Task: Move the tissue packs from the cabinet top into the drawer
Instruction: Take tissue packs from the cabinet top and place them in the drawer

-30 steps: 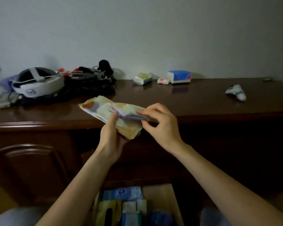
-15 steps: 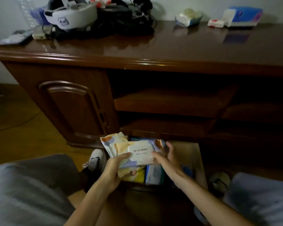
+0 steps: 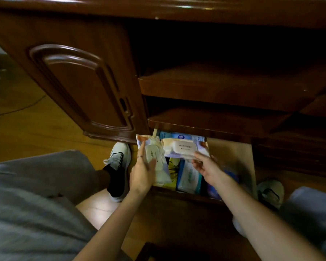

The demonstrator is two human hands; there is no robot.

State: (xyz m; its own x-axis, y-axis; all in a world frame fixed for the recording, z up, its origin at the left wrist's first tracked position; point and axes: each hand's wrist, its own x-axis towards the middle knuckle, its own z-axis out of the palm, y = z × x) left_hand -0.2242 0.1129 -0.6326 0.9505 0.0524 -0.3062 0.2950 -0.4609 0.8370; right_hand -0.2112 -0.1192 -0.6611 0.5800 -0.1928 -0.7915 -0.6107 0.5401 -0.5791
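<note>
Tissue packs, soft crinkly plastic with rigid flip lids: I see my left hand (image 3: 142, 171) gripping one (image 3: 154, 161), my right hand (image 3: 208, 166) pinching another (image 3: 184, 147) over the wooden drawer (image 3: 231, 159).

Dark glossy wooden cabinet (image 3: 79, 76), arched door panel; open shelves (image 3: 224, 87); yellowish wood floor (image 3: 26, 129).

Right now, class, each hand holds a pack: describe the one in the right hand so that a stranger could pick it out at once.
Find the open drawer at the foot of the dark wooden cabinet. Over its back half, the right hand pinches a pale pack by its near edge. Unlike the pack in the left hand, which lies lengthwise at the drawer's left side, this one lies crosswise, its white lid facing up.
</note>
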